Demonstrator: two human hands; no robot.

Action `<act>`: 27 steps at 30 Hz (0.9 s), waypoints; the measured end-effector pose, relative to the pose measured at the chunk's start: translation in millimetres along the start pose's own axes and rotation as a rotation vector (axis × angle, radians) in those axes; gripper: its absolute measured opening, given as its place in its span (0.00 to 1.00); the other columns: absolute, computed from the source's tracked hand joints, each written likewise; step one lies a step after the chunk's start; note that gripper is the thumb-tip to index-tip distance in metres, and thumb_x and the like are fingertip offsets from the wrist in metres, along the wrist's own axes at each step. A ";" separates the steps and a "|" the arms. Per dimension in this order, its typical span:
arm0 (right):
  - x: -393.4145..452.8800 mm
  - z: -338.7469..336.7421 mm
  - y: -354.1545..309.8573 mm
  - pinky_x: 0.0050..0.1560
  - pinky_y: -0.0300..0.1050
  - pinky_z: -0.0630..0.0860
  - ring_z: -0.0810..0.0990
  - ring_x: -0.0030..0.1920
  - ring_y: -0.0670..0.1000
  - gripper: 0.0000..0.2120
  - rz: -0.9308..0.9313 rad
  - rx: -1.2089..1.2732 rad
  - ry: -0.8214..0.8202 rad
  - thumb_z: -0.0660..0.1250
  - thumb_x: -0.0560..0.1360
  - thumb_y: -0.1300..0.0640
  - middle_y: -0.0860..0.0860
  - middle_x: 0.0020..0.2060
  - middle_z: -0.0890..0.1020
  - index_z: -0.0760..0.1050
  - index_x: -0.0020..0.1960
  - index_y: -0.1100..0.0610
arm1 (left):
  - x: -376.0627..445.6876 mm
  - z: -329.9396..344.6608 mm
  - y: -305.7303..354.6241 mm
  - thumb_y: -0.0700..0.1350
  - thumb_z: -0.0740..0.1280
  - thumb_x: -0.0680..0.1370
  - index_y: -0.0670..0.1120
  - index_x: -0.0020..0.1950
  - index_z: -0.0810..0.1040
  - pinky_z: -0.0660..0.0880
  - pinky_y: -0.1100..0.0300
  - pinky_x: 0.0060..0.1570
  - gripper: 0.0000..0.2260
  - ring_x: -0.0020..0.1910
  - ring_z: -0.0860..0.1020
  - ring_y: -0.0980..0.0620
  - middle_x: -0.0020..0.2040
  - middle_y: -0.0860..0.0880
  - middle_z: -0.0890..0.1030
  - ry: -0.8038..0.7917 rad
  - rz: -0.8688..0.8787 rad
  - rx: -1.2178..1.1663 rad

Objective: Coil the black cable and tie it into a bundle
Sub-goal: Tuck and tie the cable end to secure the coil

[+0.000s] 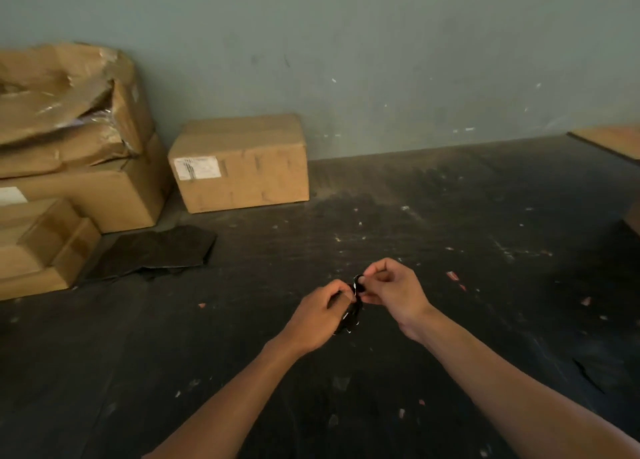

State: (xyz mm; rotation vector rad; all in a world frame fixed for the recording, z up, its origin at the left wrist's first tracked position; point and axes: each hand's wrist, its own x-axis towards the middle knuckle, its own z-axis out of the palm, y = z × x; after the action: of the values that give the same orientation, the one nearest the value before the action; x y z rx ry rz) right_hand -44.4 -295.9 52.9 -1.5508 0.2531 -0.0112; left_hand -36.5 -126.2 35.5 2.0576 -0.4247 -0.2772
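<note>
A small black cable bundle (354, 311) is held between both hands above the dark floor. My left hand (320, 316) grips the lower, coiled part, which hangs down below the fingers. My right hand (393, 294) pinches the top end of the cable, where a short loop shows between thumb and forefinger. Most of the cable is hidden by my fingers and blends with the dark floor.
A closed cardboard box (240, 162) stands against the grey-green wall. A stack of crushed cardboard boxes (65, 153) fills the left side, with a dark flat sheet (156, 250) beside it. Another cardboard edge (613, 141) shows at far right. The dark floor (450, 216) is littered with small scraps.
</note>
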 end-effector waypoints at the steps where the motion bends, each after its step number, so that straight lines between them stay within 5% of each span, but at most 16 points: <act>1: 0.7 6.3 -4.4 0.43 0.47 0.83 0.83 0.37 0.51 0.03 -0.030 -0.007 -0.010 0.69 0.75 0.68 0.57 0.37 0.82 0.77 0.46 0.62 | -0.7 -2.7 2.4 0.53 0.62 0.82 0.54 0.49 0.78 0.70 0.64 0.36 0.08 0.35 0.75 0.58 0.41 0.49 0.81 0.013 0.021 -0.012; 5: 1.5 23.7 -17.3 0.41 0.40 0.82 0.85 0.39 0.49 0.05 -0.086 -0.016 -0.084 0.67 0.76 0.68 0.58 0.42 0.84 0.80 0.49 0.62 | -1.2 -19.2 4.2 0.50 0.62 0.82 0.52 0.46 0.79 0.69 0.68 0.33 0.08 0.32 0.74 0.63 0.36 0.56 0.78 0.151 0.073 -0.031; 12: 1.0 36.6 -32.5 0.48 0.48 0.81 0.83 0.44 0.54 0.05 -0.299 -0.467 -0.156 0.70 0.75 0.63 0.57 0.44 0.83 0.81 0.51 0.59 | -3.8 -42.2 2.4 0.47 0.59 0.84 0.51 0.44 0.77 0.68 0.70 0.33 0.11 0.32 0.72 0.64 0.34 0.63 0.76 0.192 0.097 -0.032; 16: 1.3 37.3 -40.2 0.48 0.49 0.79 0.80 0.44 0.55 0.03 -0.385 -0.570 -0.280 0.68 0.76 0.64 0.58 0.45 0.79 0.78 0.47 0.57 | -0.1 -48.4 0.0 0.48 0.58 0.84 0.47 0.46 0.77 0.72 0.60 0.40 0.12 0.38 0.74 0.56 0.39 0.53 0.76 0.170 0.025 -0.129; 23: 4.5 26.2 -38.2 0.48 0.45 0.78 0.80 0.47 0.52 0.02 -0.273 -0.268 -0.520 0.65 0.78 0.59 0.55 0.45 0.79 0.76 0.49 0.58 | 6.2 -61.2 -10.0 0.47 0.58 0.84 0.48 0.44 0.76 0.75 0.58 0.42 0.12 0.36 0.73 0.61 0.39 0.53 0.73 0.210 -0.026 -0.190; 27: 6.6 32.4 -40.0 0.44 0.47 0.78 0.82 0.42 0.54 0.20 -0.047 -0.059 -0.402 0.61 0.79 0.45 0.59 0.40 0.82 0.79 0.44 0.61 | 10.1 -62.0 -8.4 0.49 0.59 0.84 0.50 0.41 0.74 0.74 0.52 0.41 0.13 0.36 0.72 0.59 0.36 0.55 0.73 0.173 0.053 -0.106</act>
State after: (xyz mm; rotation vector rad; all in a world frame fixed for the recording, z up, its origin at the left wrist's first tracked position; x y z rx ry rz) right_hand -26.5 -266.1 91.4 -1.5801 -0.1021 0.2711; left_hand -3.2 -77.5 58.7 1.9449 -0.3506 -0.0861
